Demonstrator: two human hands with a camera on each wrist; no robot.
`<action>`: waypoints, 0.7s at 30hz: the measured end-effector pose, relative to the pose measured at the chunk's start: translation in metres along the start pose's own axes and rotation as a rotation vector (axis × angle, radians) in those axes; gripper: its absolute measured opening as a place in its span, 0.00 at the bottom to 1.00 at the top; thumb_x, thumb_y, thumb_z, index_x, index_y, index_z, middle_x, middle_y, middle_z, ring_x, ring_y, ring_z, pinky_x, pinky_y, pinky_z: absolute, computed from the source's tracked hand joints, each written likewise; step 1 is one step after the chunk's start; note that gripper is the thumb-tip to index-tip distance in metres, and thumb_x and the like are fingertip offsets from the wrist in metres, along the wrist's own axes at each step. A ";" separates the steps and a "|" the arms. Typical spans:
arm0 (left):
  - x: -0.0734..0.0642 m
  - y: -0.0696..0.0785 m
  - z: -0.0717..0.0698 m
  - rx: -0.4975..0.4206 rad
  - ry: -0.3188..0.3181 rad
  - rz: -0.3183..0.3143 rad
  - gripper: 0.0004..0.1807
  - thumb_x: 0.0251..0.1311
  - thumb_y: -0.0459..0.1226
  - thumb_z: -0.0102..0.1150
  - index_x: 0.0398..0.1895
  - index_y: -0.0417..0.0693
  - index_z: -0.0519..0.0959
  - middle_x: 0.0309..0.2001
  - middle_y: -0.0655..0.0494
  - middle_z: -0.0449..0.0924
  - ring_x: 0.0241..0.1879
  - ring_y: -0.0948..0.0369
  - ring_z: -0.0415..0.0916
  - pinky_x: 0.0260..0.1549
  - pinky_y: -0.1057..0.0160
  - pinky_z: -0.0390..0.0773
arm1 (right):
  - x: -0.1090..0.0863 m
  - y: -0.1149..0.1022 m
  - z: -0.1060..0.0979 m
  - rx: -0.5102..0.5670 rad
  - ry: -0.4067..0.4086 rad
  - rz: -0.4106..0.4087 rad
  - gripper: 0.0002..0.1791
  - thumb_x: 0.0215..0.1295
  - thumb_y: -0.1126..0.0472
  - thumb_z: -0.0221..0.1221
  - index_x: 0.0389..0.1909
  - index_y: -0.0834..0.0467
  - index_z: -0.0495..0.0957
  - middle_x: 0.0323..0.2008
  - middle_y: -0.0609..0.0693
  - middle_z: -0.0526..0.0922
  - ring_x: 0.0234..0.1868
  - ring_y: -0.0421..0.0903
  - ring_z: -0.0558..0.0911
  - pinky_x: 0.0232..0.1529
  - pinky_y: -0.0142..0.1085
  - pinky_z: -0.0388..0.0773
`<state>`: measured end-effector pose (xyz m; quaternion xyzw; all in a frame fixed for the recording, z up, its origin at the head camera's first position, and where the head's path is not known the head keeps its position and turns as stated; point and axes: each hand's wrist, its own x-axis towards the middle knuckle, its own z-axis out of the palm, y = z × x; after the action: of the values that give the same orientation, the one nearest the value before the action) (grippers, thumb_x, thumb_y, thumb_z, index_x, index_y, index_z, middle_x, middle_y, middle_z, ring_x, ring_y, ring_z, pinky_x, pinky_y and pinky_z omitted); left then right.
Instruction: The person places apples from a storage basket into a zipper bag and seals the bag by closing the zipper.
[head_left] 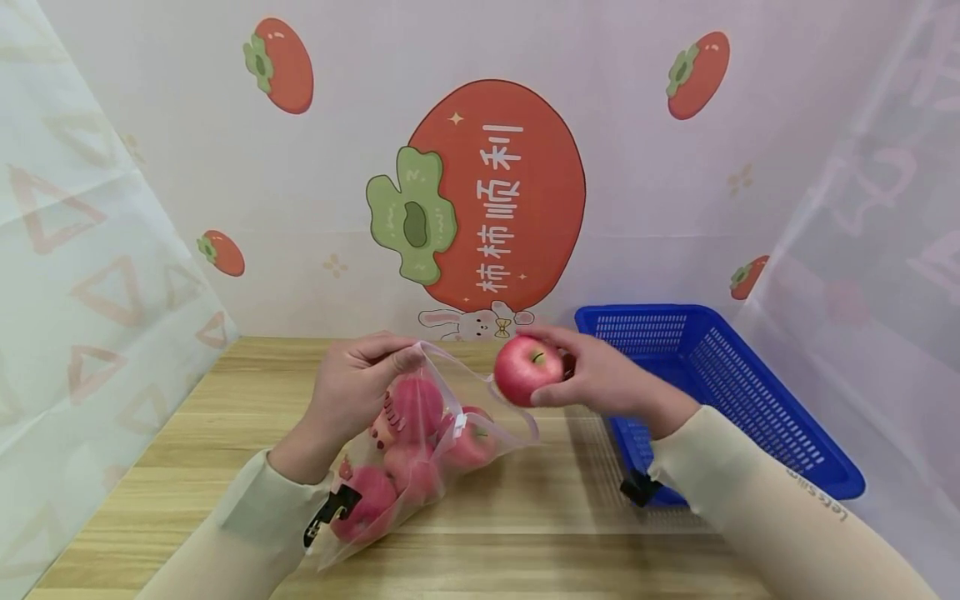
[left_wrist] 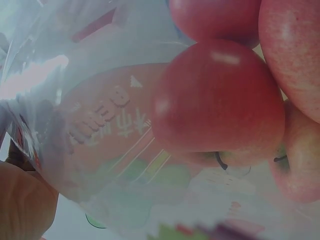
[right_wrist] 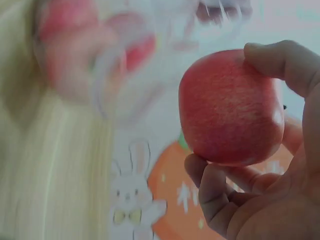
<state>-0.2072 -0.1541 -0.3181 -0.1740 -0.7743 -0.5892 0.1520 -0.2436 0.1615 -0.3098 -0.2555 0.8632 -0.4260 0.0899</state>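
My left hand (head_left: 356,383) pinches the upper edge of a clear zip bag (head_left: 427,508), whose mouth gapes toward the right. Several red apples (head_left: 414,408) lie inside the bag, and through its film the left wrist view shows apples (left_wrist: 220,100) close up. With fingers and thumb around it, my right hand (head_left: 600,375) holds a red apple (head_left: 525,368) in the air just right of the bag's mouth. The same apple (right_wrist: 230,107) fills the middle of the right wrist view, gripped from its side.
A blue plastic basket (head_left: 780,400) with slotted walls stands on the right of the wooden table (head_left: 255,400), partly behind the right forearm. A printed cloth (head_left: 630,183) with persimmon pictures hangs at the back, and pale cloth panels flank both sides.
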 end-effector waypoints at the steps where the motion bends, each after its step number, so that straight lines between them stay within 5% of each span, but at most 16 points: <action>1: 0.000 0.000 0.000 0.001 -0.001 -0.002 0.11 0.60 0.40 0.71 0.41 0.44 0.89 0.35 0.55 0.87 0.38 0.57 0.84 0.38 0.61 0.82 | -0.001 -0.004 0.005 0.004 -0.020 -0.012 0.45 0.52 0.51 0.75 0.72 0.40 0.66 0.56 0.50 0.76 0.51 0.52 0.77 0.44 0.43 0.80; 7: 0.000 -0.001 0.001 0.025 -0.003 -0.004 0.11 0.60 0.42 0.71 0.41 0.46 0.90 0.34 0.57 0.86 0.37 0.57 0.83 0.35 0.57 0.82 | 0.001 -0.023 0.029 -0.013 -0.058 -0.071 0.46 0.52 0.53 0.75 0.73 0.42 0.66 0.56 0.43 0.76 0.53 0.46 0.76 0.44 0.39 0.81; 12: 0.000 0.000 0.002 0.042 0.000 0.012 0.10 0.60 0.42 0.71 0.41 0.48 0.90 0.34 0.58 0.86 0.34 0.57 0.79 0.27 0.63 0.77 | 0.003 -0.033 0.041 -0.076 -0.040 -0.115 0.46 0.51 0.54 0.76 0.73 0.46 0.66 0.55 0.40 0.75 0.52 0.44 0.76 0.44 0.37 0.80; 21: 0.000 0.000 0.004 0.043 -0.012 0.051 0.07 0.60 0.39 0.70 0.39 0.49 0.90 0.33 0.58 0.85 0.30 0.56 0.73 0.23 0.66 0.70 | 0.001 -0.047 0.056 -0.129 -0.012 -0.078 0.46 0.53 0.50 0.75 0.73 0.49 0.66 0.53 0.43 0.76 0.49 0.44 0.76 0.42 0.37 0.80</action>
<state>-0.2073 -0.1505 -0.3187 -0.1942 -0.7830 -0.5671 0.1659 -0.2068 0.0983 -0.3083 -0.2969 0.8777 -0.3710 0.0617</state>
